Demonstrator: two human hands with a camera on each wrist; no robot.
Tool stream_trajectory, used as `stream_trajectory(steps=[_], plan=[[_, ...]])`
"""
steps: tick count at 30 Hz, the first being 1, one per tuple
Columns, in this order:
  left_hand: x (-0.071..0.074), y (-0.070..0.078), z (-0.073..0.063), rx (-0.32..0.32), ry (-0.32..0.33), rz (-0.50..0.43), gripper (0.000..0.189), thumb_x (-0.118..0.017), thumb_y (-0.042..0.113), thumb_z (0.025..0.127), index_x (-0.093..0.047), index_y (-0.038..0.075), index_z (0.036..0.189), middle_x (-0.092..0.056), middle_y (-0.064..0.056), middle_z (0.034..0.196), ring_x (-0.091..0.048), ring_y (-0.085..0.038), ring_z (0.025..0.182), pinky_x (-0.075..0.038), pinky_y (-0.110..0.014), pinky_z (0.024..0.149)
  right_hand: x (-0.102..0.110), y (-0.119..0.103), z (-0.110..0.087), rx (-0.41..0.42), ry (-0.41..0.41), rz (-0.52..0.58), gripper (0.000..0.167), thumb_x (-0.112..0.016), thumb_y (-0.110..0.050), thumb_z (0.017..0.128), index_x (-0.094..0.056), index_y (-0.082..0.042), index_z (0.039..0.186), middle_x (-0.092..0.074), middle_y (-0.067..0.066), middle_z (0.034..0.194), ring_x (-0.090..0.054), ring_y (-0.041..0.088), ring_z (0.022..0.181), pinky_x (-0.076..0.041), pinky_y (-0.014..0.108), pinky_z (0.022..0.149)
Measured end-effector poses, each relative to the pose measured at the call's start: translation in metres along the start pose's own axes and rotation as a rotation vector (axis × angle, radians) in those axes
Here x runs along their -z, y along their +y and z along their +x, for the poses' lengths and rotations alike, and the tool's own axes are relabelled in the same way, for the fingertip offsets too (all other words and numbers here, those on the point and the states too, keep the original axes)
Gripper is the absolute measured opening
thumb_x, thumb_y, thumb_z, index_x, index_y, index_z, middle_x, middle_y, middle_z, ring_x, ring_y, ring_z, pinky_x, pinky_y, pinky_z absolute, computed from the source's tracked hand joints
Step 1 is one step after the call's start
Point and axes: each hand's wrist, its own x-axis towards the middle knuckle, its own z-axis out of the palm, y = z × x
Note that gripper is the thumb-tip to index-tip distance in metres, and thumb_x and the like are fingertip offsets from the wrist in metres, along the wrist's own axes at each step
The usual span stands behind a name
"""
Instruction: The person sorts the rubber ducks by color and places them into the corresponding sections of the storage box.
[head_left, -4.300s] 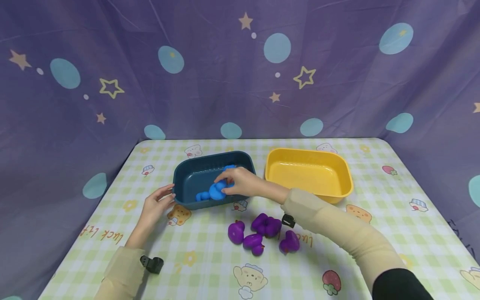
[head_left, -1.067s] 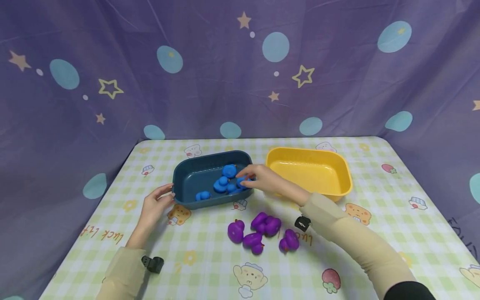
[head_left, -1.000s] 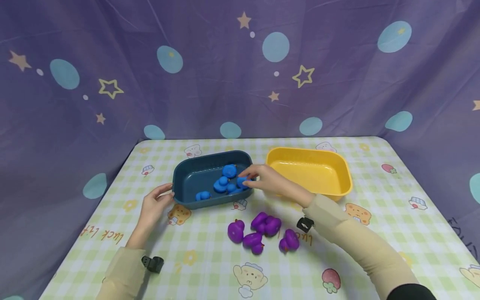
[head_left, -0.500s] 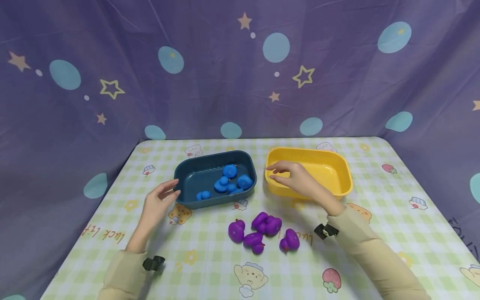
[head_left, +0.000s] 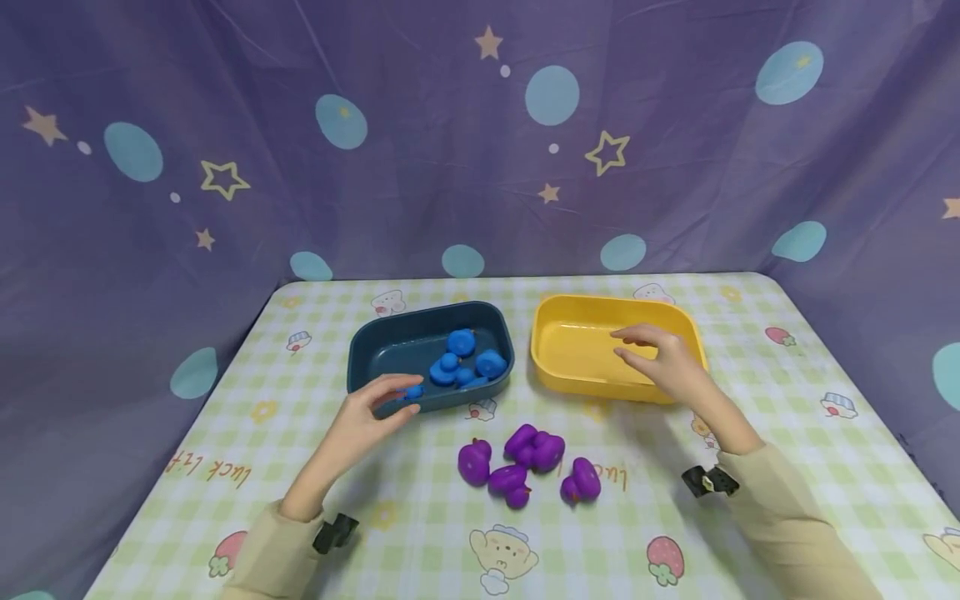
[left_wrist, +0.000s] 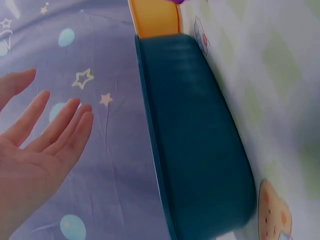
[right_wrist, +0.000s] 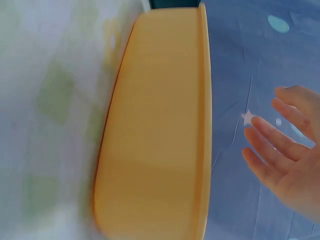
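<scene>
My left hand (head_left: 367, 423) hovers at the front left of the dark teal bin (head_left: 375, 337), thumb and fingers apart and holding nothing. It partly covers a small blue duck (head_left: 415, 391) inside. Several other blue toy ducks, one a round duck (head_left: 461, 342), lie in the right half of that bin. My right hand (head_left: 667, 362) is over the right side of the yellow bin (head_left: 570, 385), fingers spread and holding nothing. In the left wrist view the left hand (left_wrist: 45, 150) is raised beside the teal bin's wall; the right wrist view shows the right hand (right_wrist: 287, 150) beside the yellow wall.
Several purple toy ducks lie on the checked tablecloth (head_left: 420, 542) in front of the bins, among them a purple duck (head_left: 474, 462) on the left and another purple duck (head_left: 581, 481) on the right. A purple patterned curtain (head_left: 420, 208) hangs behind the table.
My right hand has let go of a blue duck in the teal bin and moved right over the yellow bin. My left hand has left the teal bin's left end and moved right to its front.
</scene>
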Motion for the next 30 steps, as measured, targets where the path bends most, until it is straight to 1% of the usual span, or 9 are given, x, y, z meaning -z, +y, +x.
stream_trajectory(steps=[1,4,7,11,16,19,24,27,30], plan=[[-0.003,0.0,0.001,-0.009,-0.017,0.006,0.033,-0.064,0.01,0.08,-0.059,0.008,0.113,-0.057,-0.008,0.111,-0.054,-0.021,0.102,-0.045,-0.032,0.089,0.003,0.002,-0.002,-0.007,0.012,-0.013,0.022,-0.064,-0.003,0.079,-0.063,0.001,0.101,-0.062,0.016,0.098,-0.057,0.03,0.089,-0.048,0.045,0.076],[-0.011,0.001,0.002,-0.008,-0.084,0.011,0.033,-0.066,0.015,0.08,-0.06,0.008,0.112,-0.059,-0.005,0.11,-0.054,-0.024,0.102,-0.045,-0.032,0.089,0.011,0.007,-0.009,-0.04,0.027,-0.046,0.022,-0.063,-0.005,0.08,-0.063,0.001,0.101,-0.061,0.016,0.099,-0.055,0.031,0.093,-0.045,0.047,0.079],[-0.018,0.001,0.004,0.008,-0.156,0.024,0.034,-0.066,0.018,0.08,-0.06,0.009,0.111,-0.059,-0.003,0.11,-0.055,-0.023,0.102,-0.045,-0.034,0.089,0.019,0.011,-0.017,-0.082,0.021,-0.064,0.022,-0.062,-0.008,0.081,-0.063,0.0,0.102,-0.06,0.017,0.102,-0.053,0.033,0.098,-0.042,0.049,0.083],[-0.028,-0.001,0.006,0.011,-0.256,0.038,0.032,-0.065,0.019,0.081,-0.06,0.011,0.112,-0.059,-0.002,0.111,-0.054,-0.02,0.103,-0.045,-0.036,0.089,0.027,0.017,-0.027,-0.134,0.016,-0.057,0.023,-0.062,-0.01,0.082,-0.062,-0.001,0.104,-0.058,0.019,0.106,-0.05,0.036,0.102,-0.039,0.053,0.086],[-0.036,-0.001,0.007,0.021,-0.372,0.033,0.033,-0.062,0.016,0.082,-0.057,0.011,0.115,-0.058,-0.005,0.115,-0.052,-0.017,0.105,-0.044,-0.031,0.09,0.036,0.027,-0.038,-0.183,0.012,-0.031,0.027,-0.061,-0.013,0.084,-0.06,0.0,0.107,-0.053,0.02,0.113,-0.045,0.039,0.107,-0.037,0.056,0.086],[-0.039,-0.001,0.007,0.05,-0.409,0.051,0.034,-0.062,0.015,0.082,-0.057,0.01,0.116,-0.057,-0.004,0.116,-0.054,-0.019,0.104,-0.044,-0.033,0.091,0.04,0.033,-0.044,-0.213,-0.011,-0.021,0.032,-0.06,-0.017,0.084,-0.058,0.001,0.111,-0.05,0.021,0.117,-0.042,0.039,0.11,-0.037,0.056,0.085],[-0.045,-0.003,0.007,0.074,-0.441,0.079,0.032,-0.062,0.012,0.082,-0.056,0.005,0.113,-0.058,-0.009,0.112,-0.055,-0.026,0.101,-0.044,-0.039,0.089,0.046,0.039,-0.05,-0.272,-0.039,0.001,0.038,-0.061,-0.02,0.084,-0.055,0.003,0.114,-0.046,0.022,0.121,-0.039,0.038,0.112,-0.037,0.055,0.088],[-0.047,-0.006,0.007,0.069,-0.458,0.084,0.034,-0.062,0.011,0.081,-0.055,0.003,0.113,-0.058,-0.01,0.112,-0.055,-0.028,0.101,-0.044,-0.041,0.089,0.048,0.043,-0.054,-0.292,-0.045,0.011,0.04,-0.062,-0.018,0.083,-0.054,0.003,0.115,-0.045,0.023,0.122,-0.038,0.037,0.113,-0.037,0.053,0.089],[-0.049,-0.01,0.007,0.049,-0.479,0.095,0.033,-0.062,0.011,0.08,-0.056,0.003,0.112,-0.058,-0.011,0.112,-0.054,-0.029,0.102,-0.044,-0.042,0.089,0.05,0.047,-0.057,-0.304,-0.056,0.001,0.041,-0.063,-0.019,0.083,-0.053,0.003,0.116,-0.043,0.023,0.123,-0.038,0.038,0.113,-0.037,0.051,0.088]])
